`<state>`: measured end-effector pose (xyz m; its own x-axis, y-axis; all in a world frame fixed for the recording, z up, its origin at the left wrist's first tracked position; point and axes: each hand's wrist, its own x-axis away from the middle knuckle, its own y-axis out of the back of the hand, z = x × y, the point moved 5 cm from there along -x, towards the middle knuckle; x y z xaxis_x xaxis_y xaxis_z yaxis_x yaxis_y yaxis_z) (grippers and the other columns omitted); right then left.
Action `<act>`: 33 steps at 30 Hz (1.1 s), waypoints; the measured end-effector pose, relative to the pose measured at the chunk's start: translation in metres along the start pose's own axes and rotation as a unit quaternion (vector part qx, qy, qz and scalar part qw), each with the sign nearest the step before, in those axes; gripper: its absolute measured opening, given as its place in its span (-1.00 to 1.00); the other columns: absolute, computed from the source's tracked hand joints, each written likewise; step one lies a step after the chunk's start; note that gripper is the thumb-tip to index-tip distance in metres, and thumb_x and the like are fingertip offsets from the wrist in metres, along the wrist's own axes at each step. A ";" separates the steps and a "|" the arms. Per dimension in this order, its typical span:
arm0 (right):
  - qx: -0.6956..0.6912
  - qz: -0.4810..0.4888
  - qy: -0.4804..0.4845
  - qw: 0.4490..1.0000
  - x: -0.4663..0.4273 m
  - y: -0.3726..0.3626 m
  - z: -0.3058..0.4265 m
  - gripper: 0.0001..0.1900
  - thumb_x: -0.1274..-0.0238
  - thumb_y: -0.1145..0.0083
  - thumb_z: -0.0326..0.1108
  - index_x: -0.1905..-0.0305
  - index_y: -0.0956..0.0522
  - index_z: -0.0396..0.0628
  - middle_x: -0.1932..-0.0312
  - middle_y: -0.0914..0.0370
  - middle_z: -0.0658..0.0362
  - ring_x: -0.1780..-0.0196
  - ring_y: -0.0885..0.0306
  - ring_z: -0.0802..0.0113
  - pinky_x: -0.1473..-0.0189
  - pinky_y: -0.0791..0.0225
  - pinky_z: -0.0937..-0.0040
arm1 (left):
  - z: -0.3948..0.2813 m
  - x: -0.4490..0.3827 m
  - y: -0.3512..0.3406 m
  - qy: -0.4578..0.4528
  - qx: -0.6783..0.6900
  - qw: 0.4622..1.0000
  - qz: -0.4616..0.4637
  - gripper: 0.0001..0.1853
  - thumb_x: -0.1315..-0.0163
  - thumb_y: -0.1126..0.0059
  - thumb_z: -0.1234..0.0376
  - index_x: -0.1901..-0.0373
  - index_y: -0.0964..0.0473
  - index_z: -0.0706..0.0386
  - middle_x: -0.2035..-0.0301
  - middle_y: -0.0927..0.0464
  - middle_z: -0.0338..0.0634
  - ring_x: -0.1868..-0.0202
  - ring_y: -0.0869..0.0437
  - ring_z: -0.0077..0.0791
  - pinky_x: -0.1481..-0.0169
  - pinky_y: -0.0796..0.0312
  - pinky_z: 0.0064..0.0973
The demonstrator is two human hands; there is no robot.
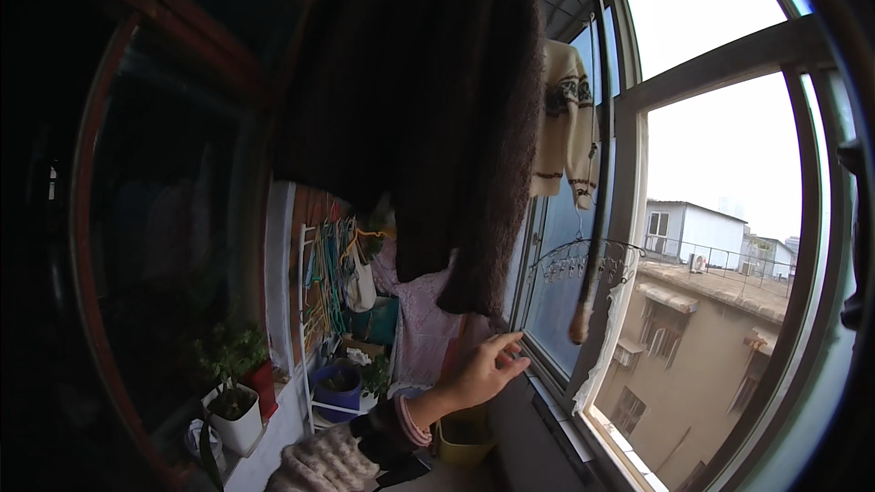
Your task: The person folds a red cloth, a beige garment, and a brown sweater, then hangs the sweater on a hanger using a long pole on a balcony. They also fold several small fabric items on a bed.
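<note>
My left hand [487, 370] is raised with its fingers loosely curled and apart, and nothing shows in it. Its fingertips are just under the cuff of a dark brown fuzzy sweater [472, 150] that hangs in front of me; whether they touch it I cannot tell. A bracelet circles the wrist, below which a knitted sleeve covers the arm. Behind the dark sweater hangs a cream sweater with a patterned band [557, 116]. A long dark pole [601, 150] with a wrapped lower end slants down beside the window. My right hand is out of view.
At right stands an open window [718, 150], with a clip hanger [581, 249] before it. Lower left, a white pot with a plant [236, 424] stands on a ledge. Beyond are clustered hangers [328, 273], a blue bucket [336, 389], a pink lace cloth [424, 328] and a yellow basket [465, 447].
</note>
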<state>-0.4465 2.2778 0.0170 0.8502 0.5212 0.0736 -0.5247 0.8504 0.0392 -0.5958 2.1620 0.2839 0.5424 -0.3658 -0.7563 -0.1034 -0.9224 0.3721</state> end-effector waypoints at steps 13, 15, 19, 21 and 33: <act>-0.002 -0.013 -0.093 0.996 -0.041 -0.021 -0.035 -0.68 -0.36 -0.07 -0.25 -0.05 -0.48 -0.25 0.33 -0.62 0.16 0.50 -0.41 0.56 0.44 -0.37 0.57 | 0.157 0.272 0.024 0.385 0.196 0.894 0.118 -0.63 -0.35 -0.07 0.23 -0.05 -0.45 0.31 0.32 -0.59 -0.25 0.36 -0.54 -0.67 0.30 -0.41 -0.69; -0.002 -0.013 -0.115 0.993 -0.050 -0.027 -0.047 -0.69 -0.36 -0.07 -0.25 -0.04 -0.49 -0.25 0.33 -0.62 0.15 0.50 -0.41 0.56 0.44 -0.37 0.57 | 0.161 0.340 0.035 0.469 0.237 0.842 0.124 -0.58 -0.35 -0.06 0.17 -0.08 -0.43 0.30 0.28 -0.59 -0.25 0.36 -0.54 -0.66 0.29 -0.42 -0.69; -0.016 -0.024 -0.160 0.987 -0.063 -0.038 -0.072 -0.70 -0.36 -0.06 -0.26 -0.03 -0.50 -0.24 0.34 -0.63 0.15 0.49 -0.40 0.54 0.43 -0.36 0.56 | 0.147 0.458 0.070 0.579 0.209 0.781 0.103 -0.49 -0.34 -0.03 0.07 -0.13 -0.39 0.27 0.24 -0.59 -0.27 0.32 -0.54 -0.65 0.32 -0.43 -0.67; 0.000 0.001 -0.174 0.985 -0.070 -0.047 -0.083 -0.70 -0.36 -0.05 -0.26 -0.05 -0.50 -0.24 0.32 -0.63 0.14 0.48 -0.41 0.54 0.41 -0.37 0.56 | 0.131 0.503 0.085 0.617 0.223 0.753 0.055 -0.47 -0.34 -0.03 0.06 -0.16 -0.37 0.26 0.22 -0.59 -0.27 0.29 -0.54 -0.64 0.30 -0.44 -0.65; 0.024 0.313 -0.193 0.930 -0.137 -0.109 -0.116 -0.61 -0.40 0.00 -0.19 -0.16 -0.42 -0.22 0.21 -0.62 0.07 0.37 -0.47 0.50 0.32 -0.44 0.52 | 0.030 0.631 -0.019 0.620 0.213 0.755 -0.006 -0.59 -0.36 0.09 0.04 0.12 -0.53 0.19 0.29 -0.55 -0.31 0.26 -0.48 -0.62 0.14 -0.38 -0.54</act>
<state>-0.5009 2.1218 -0.1132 0.3049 0.8401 0.4487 -0.9205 0.3808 -0.0875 -0.2764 1.9454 -0.2165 0.8823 -0.2032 0.4245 -0.2075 -0.9775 -0.0366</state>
